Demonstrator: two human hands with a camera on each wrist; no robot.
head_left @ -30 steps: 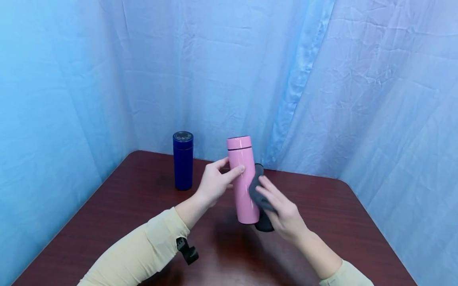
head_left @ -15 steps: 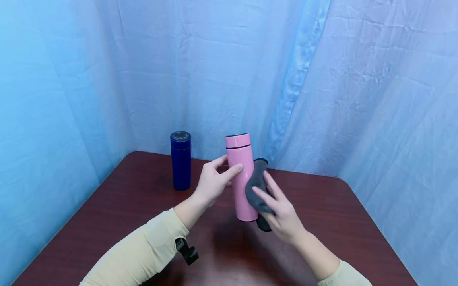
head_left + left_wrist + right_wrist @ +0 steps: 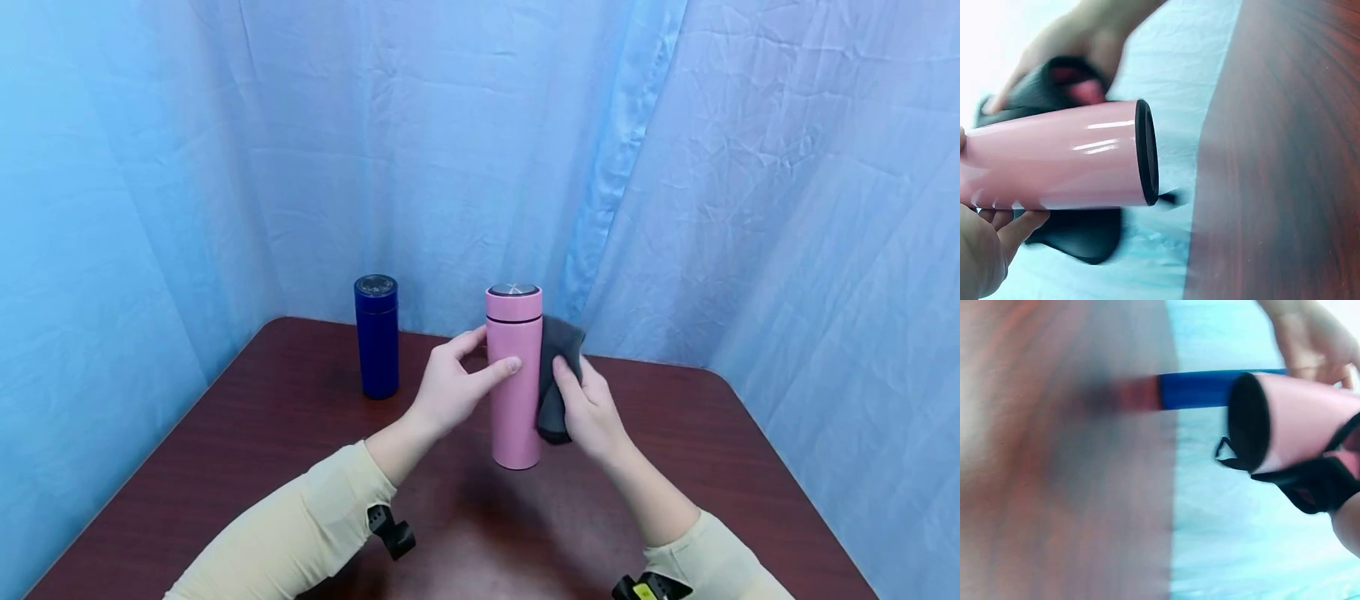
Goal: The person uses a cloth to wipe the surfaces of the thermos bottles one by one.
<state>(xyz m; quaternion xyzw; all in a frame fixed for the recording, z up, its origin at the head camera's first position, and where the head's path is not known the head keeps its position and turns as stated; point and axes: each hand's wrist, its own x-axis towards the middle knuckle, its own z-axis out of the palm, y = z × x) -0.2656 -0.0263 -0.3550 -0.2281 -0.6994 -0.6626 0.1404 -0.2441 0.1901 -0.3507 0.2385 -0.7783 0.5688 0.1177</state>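
Note:
My left hand (image 3: 457,379) grips a glossy pink thermos bottle (image 3: 515,417) by its left side, thumb across the front. The bottle is held nearly upright above the table, its black base (image 3: 1147,153) showing in the left wrist view. A dark grey cloth (image 3: 557,400) lies along the bottle's right side, pinched by my right hand (image 3: 596,412) with the thumb in front. In the left wrist view the cloth (image 3: 1079,234) also shows beyond the bottle. Most of the right fingers are hidden behind the cloth.
A dark blue thermos bottle (image 3: 377,350) stands upright at the back left of the brown wooden table (image 3: 300,467). Pale blue curtains (image 3: 450,167) hang round the table's back and sides.
The pink bottle has gone from tilted to nearly upright and shifted slightly right. My right hand has moved up, and its spread fingers now pinch the cloth, which has swung higher.

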